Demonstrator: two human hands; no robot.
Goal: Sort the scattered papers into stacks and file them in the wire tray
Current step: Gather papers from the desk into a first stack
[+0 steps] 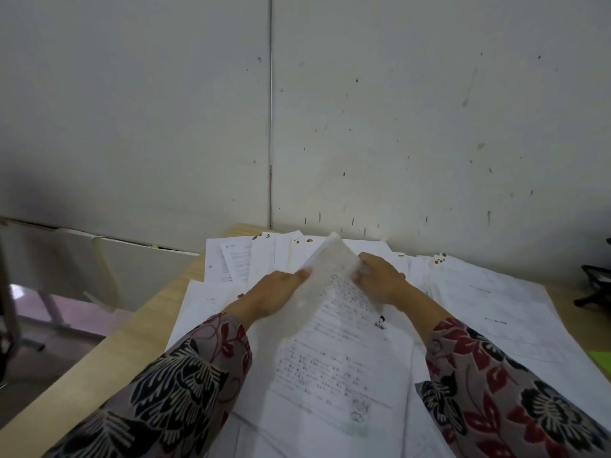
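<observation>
Stained grey wall (429,127). Wooden desk (132,342) covered by scattered papers (496,309), print too blurred to read. Centre: one sheet (330,269) raised. Left hand (274,292) pinches its left edge; right hand (380,279) grips the right edge, fingertips hidden. Dark object (598,282) cut off at the right.

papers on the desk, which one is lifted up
The printed sheet in the middle, pinched by the left hand and right hand: its far end curls up, while the other papers lie flat on the desk.
</observation>
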